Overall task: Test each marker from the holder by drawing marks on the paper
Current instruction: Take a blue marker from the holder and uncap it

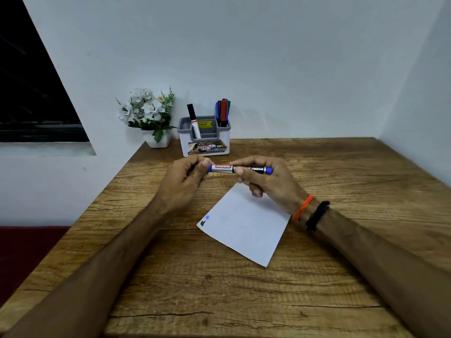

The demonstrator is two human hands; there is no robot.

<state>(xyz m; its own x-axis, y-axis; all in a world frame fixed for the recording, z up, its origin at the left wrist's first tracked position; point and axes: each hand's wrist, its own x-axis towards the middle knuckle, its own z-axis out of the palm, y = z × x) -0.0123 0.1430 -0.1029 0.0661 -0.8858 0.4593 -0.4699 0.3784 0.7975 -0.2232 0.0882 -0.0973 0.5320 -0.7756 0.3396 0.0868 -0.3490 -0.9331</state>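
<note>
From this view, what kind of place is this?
Probably a home desk or study corner: a wooden table against a plain wall, a marker holder, a small potted artificial flower plant, and a dark window beside it.

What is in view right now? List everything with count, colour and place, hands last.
blue marker: one, blue ends, held level above the table
paper: one, white, centre, two small marks near its left corner
holder: one, grey and white, back of table
black marker: one, leaning in holder's left section
bundled markers: several, blue, red, green, holder's right section
flower pot: one, white, left of holder
table: one, brown wood
wristbands: two, orange and black, right wrist
left hand: pinches marker's left end
right hand: grips marker's barrel
</note>
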